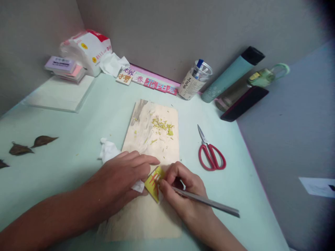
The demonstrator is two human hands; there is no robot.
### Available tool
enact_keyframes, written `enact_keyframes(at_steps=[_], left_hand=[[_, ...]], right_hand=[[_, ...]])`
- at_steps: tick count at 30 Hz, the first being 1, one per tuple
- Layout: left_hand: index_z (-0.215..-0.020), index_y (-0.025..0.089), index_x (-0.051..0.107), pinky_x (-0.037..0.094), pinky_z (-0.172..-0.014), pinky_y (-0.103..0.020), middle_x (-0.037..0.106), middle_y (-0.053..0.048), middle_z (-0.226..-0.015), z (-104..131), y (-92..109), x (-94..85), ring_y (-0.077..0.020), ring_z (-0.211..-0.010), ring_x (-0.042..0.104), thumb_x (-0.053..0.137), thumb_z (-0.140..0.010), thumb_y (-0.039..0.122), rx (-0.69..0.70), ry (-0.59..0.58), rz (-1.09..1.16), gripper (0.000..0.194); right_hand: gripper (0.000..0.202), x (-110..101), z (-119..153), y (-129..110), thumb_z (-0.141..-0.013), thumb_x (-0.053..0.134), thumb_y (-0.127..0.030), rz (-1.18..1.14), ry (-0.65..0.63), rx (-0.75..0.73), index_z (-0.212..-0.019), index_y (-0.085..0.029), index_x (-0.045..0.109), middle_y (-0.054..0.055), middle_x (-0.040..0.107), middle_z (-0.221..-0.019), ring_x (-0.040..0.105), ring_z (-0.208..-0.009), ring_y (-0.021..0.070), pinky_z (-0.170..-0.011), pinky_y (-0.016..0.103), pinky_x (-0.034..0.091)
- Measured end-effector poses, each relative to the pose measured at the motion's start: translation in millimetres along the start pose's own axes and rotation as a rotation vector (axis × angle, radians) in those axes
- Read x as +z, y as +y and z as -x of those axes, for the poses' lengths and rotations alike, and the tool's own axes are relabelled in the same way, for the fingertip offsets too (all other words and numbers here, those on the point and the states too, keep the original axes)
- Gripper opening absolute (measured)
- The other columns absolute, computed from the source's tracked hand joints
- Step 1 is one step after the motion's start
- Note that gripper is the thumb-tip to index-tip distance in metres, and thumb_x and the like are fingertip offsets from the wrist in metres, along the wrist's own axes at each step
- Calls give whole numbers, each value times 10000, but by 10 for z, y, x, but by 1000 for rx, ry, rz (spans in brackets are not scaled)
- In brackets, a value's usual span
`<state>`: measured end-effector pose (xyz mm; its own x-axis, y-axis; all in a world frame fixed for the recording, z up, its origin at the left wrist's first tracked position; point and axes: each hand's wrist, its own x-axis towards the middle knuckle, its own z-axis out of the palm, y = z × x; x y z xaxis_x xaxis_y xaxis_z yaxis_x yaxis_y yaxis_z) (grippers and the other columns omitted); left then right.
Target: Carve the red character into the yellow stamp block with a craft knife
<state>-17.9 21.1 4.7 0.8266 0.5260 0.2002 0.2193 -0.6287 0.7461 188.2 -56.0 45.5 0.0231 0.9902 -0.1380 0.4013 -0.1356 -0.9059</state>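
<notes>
A small yellow carving block [151, 190] with red strokes on its face lies on the wooden board [146, 143], its corner turned toward me. My left hand [131, 170] grips the block's left side and steadies it against the board, with crumpled white tissue [110, 150] beneath and beside the fingers. In a pen grip, my right hand [187, 190] is closed on a slim grey carving knife [211, 202]. The knife's working tip is hidden behind my fingers, over the block's right side. Yellow-green shavings [162, 126] are scattered on the board's far half.
Red-handled scissors [211, 157] lie to the board's right. Carved lettered tiles [154, 84] line the back, beside a pen cup [195, 80]. A teal cylinder [230, 75], bottle and dark phone-like slab [244, 104] stand at right. Tissues [89, 48] and dry leaves [44, 140] are left.
</notes>
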Motion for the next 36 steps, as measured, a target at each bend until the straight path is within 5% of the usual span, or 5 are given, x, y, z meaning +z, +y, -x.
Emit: enact_keyframes(at_steps=[5,16,36], left_hand=[[-1059,297,508,370,-907,-363,627,88,-1406,-32,19,-47,-219,-1052,598,558,-898,111,35,-63,64,250],[-902,251,413,384,-853,-355,629,17,-1168,-17,57,82,-227,-1028,577,696,-900,147,-78,116,-15,302],[-927,244,513,417,-910,-349,651,22,-1183,-35,74,26,-214,-1093,597,792,-825,77,-100,83,25,341]], right_hand=[[286,-6,16,-16,-900,594,-229,67,-8,-42,-673,-239,421,-57,481,-609,390,-543,104,-494,236,317],[272,42,29,0,-912,561,-232,40,20,-39,-687,-250,408,-32,534,-656,471,-595,128,-530,254,361],[273,19,28,8,-941,540,-230,-20,-64,-14,-713,-254,392,-42,480,-676,408,-600,129,-525,259,331]])
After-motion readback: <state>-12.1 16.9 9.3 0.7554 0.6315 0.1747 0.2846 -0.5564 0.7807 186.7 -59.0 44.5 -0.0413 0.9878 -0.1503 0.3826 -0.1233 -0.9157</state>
